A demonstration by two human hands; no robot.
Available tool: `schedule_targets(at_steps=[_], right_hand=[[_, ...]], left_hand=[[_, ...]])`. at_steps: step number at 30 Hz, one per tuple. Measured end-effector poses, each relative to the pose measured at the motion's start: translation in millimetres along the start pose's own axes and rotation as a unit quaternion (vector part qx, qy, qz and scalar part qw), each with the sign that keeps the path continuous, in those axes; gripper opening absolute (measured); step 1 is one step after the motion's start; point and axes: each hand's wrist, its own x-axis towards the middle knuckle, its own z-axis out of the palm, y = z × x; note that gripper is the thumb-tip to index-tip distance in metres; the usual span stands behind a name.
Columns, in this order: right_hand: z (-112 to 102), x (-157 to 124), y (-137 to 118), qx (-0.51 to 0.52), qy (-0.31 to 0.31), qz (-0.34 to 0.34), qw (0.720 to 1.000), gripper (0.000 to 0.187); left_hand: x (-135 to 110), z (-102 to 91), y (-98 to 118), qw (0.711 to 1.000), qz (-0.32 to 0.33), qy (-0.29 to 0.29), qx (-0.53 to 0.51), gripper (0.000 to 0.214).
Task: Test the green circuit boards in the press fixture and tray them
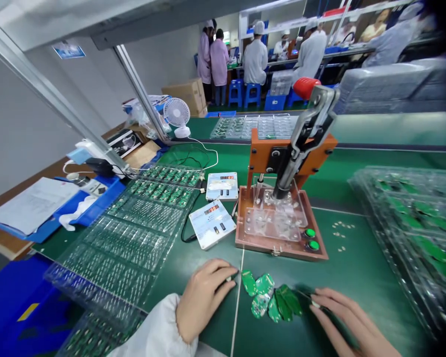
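My left hand (204, 300) is closed in a pinch, with a small whitish piece (228, 279) at the fingertips. Just right of it, green circuit boards (263, 284) lie loosely heaped on the green mat, some overlapping. My right hand (351, 317) is on the other side of the heap, its fingers closed around a dark slim tool (342, 325) that looks like tweezers, blurred by motion. Its tip points toward the boards. Behind the boards stands a test fixture (282, 253) with a red-handled toggle clamp (306, 89), clear plates and two green buttons.
Left are clear trays (134, 248) with boards in the far rows. Two white meter boxes (212, 224) with red digits sit beside the fixture. Stacked trays of boards (423, 223) stand right, near scattered small pale pieces (342, 225). A fan (177, 113) and co-workers (255, 54) are beyond.
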Motion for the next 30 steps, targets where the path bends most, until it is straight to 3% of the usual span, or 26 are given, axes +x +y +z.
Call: schedule_targets(at_steps=[3, 5, 7, 11, 15, 19, 23, 26, 30], right_hand=[[-5, -4, 11, -0.06, -0.031, -0.027, 0.997, 0.028], [-5, -4, 9, -0.067, -0.054, -0.021, 0.996, 0.028], [-5, -1, 1, -0.059, -0.07, -0.022, 0.996, 0.027], [-9, 7, -16, -0.054, -0.092, -0.077, 0.991, 0.024], [-16, 12, -20, -0.06, -0.111, -0.081, 0.989, 0.032], [-21, 18, -24, -0.012, -0.036, -0.011, 0.999, 0.023], [-19, 33, -35, 0.023, 0.044, 0.041, 0.998, 0.015], [-14, 40, -40, 0.049, 0.069, 0.046, 0.995, 0.014], [-7, 33, -28, 0.061, 0.087, 0.072, 0.992, 0.014]], left_hand=[[4, 6.7, -5, 0.992, 0.049, 0.043, 0.106, 0.022], [6, 12.9, -4, 0.989, 0.062, 0.035, 0.127, 0.023], [7, 17.2, -2, 0.992, 0.058, 0.008, 0.116, 0.029], [2, 15.1, 2, 0.995, 0.053, -0.042, 0.077, 0.062], [-4, 5.2, 0, 0.994, 0.069, -0.054, 0.07, 0.056], [-5, 4.1, -3, 0.992, 0.079, -0.064, 0.08, 0.04], [-4, 15.2, 1, 0.993, 0.078, -0.036, 0.084, 0.034], [-5, 19.4, 6, 0.993, 0.088, 0.004, 0.074, 0.033], [-8, 8.3, 6, 0.993, 0.057, 0.098, 0.033, 0.022]])
